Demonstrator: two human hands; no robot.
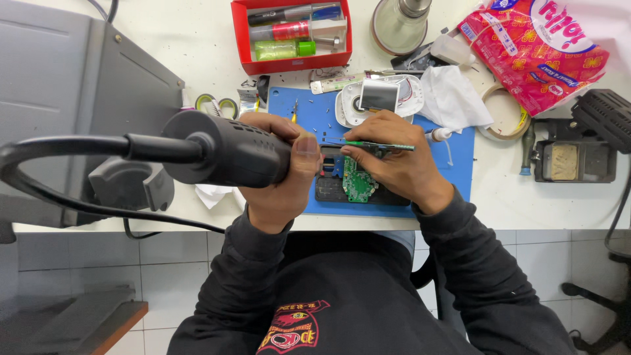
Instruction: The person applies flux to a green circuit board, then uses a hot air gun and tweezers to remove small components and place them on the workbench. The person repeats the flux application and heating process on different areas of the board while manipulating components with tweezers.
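Left hand (279, 171) grip wrapped tight around black hot-air gun handle (223, 150), nozzle hidden behind the fingers, cable trailing to 9 o'clock. Right hand (394, 164) pinches green-handled tweezers (378, 145), tips pointing to 9 o'clock just above the green circuit board (358, 181). Board sits in a dark holder on the blue mat (460, 151), desk centre. Opened white device shell (378, 98) at 12 o'clock of board. Work looks mid-way: board exposed, both tools on it, shell not closed up.

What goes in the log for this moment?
left hand: grips hot-air tool | right hand: holds tweezers | circuit board: under tweezers, on blue mat
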